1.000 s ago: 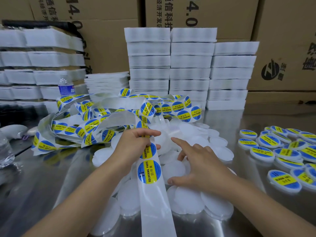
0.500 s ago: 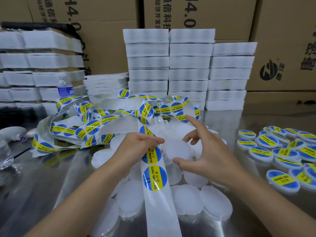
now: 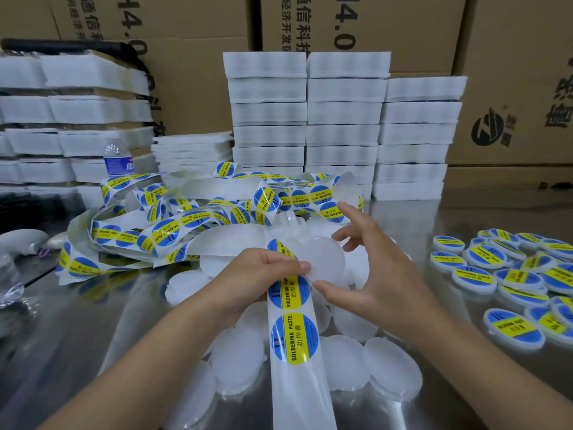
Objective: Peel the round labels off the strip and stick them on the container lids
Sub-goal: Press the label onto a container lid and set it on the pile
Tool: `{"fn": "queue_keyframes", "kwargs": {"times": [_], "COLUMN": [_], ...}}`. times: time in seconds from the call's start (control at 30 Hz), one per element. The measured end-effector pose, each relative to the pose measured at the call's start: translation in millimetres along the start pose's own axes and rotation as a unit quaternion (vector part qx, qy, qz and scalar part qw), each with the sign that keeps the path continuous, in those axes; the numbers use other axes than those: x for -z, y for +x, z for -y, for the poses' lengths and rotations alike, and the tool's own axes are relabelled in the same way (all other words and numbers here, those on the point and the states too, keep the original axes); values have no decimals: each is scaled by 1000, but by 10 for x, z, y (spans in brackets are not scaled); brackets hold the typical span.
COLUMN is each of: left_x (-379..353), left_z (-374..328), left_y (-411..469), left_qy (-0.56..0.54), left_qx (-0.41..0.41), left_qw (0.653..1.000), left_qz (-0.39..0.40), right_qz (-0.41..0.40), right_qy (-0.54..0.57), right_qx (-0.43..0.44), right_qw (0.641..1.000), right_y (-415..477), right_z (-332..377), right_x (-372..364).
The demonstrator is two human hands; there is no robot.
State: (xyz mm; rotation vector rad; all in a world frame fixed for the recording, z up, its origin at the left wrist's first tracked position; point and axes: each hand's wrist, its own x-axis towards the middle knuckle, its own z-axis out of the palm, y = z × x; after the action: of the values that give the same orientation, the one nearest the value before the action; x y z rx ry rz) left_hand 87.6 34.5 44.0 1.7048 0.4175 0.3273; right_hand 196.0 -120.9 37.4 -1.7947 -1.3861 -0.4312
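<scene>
Crowding the steel table point(image 3: 93, 352): white tray stacks point(image 3: 341, 113), tangled label strip point(image 3: 293, 338), labelled lids point(image 3: 514, 274) at right.
The left hand point(image 3: 263, 274) pinches it; the right hand point(image 3: 378, 274), fingers point(image 3: 350, 218) spread, grips a blank translucent lid point(image 3: 324, 260).

Middle: strip point(image 3: 294, 342) runs from my left hand point(image 3: 254, 274) toward me, over bare lids point(image 3: 390, 372) on the table point(image 3: 68, 352).
My right hand point(image 3: 378, 280): on a lid point(image 3: 325, 262) just right of the strip.
Right: labelled lids point(image 3: 511, 274).
Left: tangled heap point(image 3: 173, 225); bottle point(image 3: 118, 161) behind.
Back: stacks point(image 3: 341, 119), cartons point(image 3: 511, 57) behind them.
</scene>
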Motion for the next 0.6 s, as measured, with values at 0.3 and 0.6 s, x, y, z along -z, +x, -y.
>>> {"fn": "queue_keyframes", "kwargs": {"times": [0.3,0.6], "left_x": [-4,7], "left_z": [15,5], "left_y": [9,7], "left_qy": [-36,-24], "left_qx": [-2,-3], "left_qw": [999,1000], "left_qz": [-20,-19], "right_qz": [-23,-4], "right_qy": [476,516], "right_qx": [-232,-385], "right_qw": [848,765], "right_y": [163,211], "right_z": [91,60], "right_x": [126,93]}}
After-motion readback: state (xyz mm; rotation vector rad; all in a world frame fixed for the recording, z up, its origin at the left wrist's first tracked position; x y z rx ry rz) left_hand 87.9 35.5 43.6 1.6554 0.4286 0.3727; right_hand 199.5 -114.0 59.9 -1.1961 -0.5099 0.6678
